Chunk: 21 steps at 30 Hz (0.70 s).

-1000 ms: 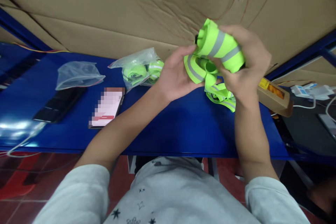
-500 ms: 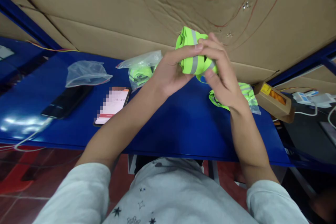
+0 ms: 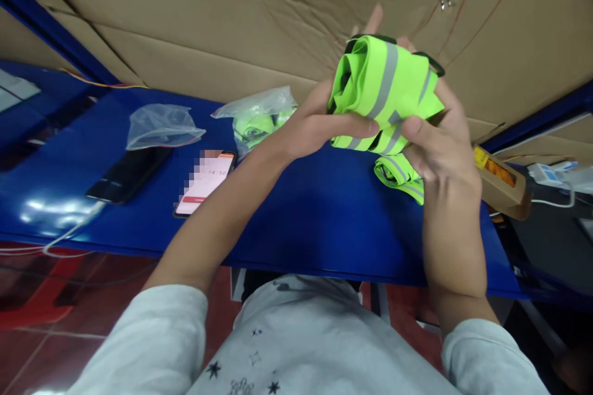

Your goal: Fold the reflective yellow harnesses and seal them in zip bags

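Note:
Raised above the blue table is a folded bundle of neon yellow-green reflective strap (image 3: 384, 89) with grey stripes and black buckle-like parts at its top edge. My left hand (image 3: 319, 123) grips its left side, thumb along the front face. On its right side my right hand (image 3: 440, 136) holds it too, thumb pressed on the front; the fingers behind are mostly hidden. Below the bundle, another rolled neon strap (image 3: 398, 174) lies on the table, partly covered by my right hand. Left of my left hand rests a clear plastic bag (image 3: 254, 105) with neon straps in it.
An empty clear bag (image 3: 162, 126) lies over a dark phone (image 3: 130, 176) with a white cable. A lit phone (image 3: 206, 182) sits near my left forearm. At right stands a small cardboard box (image 3: 503, 182). Cardboard sheeting (image 3: 208, 31) backs the blue table (image 3: 324, 222).
The strap bundle has come nearer and moved right, turning so its broad face and black parts show. Both hands have shifted right with it, and my right thumb now presses its front.

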Each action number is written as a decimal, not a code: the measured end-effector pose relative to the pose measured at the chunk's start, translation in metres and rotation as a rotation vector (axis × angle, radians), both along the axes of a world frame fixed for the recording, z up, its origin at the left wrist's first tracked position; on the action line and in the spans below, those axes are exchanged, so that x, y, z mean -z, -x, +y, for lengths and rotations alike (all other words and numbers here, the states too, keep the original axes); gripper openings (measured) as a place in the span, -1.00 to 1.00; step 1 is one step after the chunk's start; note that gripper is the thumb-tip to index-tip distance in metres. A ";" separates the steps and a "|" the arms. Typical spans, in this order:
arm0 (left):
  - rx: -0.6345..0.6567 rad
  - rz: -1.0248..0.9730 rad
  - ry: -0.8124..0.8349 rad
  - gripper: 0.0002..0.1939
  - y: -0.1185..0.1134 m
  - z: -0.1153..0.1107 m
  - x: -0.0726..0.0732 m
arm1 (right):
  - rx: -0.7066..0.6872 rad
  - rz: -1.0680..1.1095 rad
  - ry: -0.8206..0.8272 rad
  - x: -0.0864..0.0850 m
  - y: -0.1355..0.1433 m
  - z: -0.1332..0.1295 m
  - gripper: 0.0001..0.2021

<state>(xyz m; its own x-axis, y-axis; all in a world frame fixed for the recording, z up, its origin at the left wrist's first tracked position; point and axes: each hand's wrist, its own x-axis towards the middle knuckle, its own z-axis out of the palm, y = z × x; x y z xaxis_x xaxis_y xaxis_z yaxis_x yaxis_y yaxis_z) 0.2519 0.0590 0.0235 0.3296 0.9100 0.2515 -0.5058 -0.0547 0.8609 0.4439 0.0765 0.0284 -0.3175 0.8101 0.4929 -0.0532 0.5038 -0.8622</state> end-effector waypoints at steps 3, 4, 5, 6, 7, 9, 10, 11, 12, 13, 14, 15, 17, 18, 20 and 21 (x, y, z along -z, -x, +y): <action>0.055 0.046 -0.159 -0.22 0.001 -0.002 -0.001 | 0.023 0.069 0.039 0.005 0.005 -0.003 -0.37; 0.070 0.060 -0.177 -0.22 0.001 -0.003 -0.002 | 0.036 0.097 0.062 0.008 0.006 -0.003 -0.38; 0.080 0.070 -0.186 -0.20 0.001 -0.004 -0.003 | 0.054 0.117 0.081 0.011 0.007 -0.002 -0.39; 0.089 0.074 -0.197 -0.18 0.001 -0.005 -0.004 | 0.075 0.130 0.090 0.013 0.008 -0.001 -0.41; 0.097 0.076 -0.209 -0.17 0.000 -0.006 -0.005 | 0.091 0.142 0.091 0.016 0.009 0.000 -0.42; 0.102 0.071 -0.219 -0.16 0.001 -0.006 -0.006 | 0.112 0.185 0.081 0.018 0.009 0.004 -0.44; 0.103 0.070 -0.207 -0.16 0.002 -0.005 -0.006 | 0.106 0.199 0.076 0.019 0.008 0.006 -0.44; 0.112 0.075 -0.187 -0.14 0.003 -0.004 -0.005 | 0.083 0.196 0.075 0.018 0.006 0.007 -0.42; 0.125 0.083 -0.160 -0.13 0.004 -0.002 -0.003 | 0.050 0.181 0.073 0.017 0.002 0.008 -0.39; 0.138 0.092 -0.131 -0.12 0.004 0.000 -0.001 | 0.010 0.159 0.072 0.014 -0.001 0.009 -0.34; 0.148 0.101 -0.104 -0.12 0.004 0.001 0.003 | -0.031 0.131 0.074 0.012 -0.005 0.009 -0.32; 0.153 0.110 -0.080 -0.13 0.004 0.003 0.006 | -0.061 0.102 0.081 0.010 -0.008 0.009 -0.31; 0.147 0.116 -0.051 -0.15 0.001 0.005 0.013 | -0.053 0.072 0.086 0.005 -0.011 0.007 -0.35; 0.140 0.114 -0.043 -0.17 -0.001 0.005 0.016 | -0.021 0.075 0.079 0.004 -0.010 0.005 -0.39; 0.139 0.103 -0.046 -0.20 -0.005 0.003 0.016 | 0.042 0.100 0.069 0.002 -0.005 0.000 -0.48; 0.143 0.102 -0.058 -0.20 -0.005 0.002 0.014 | 0.062 0.128 0.068 0.001 -0.003 -0.002 -0.52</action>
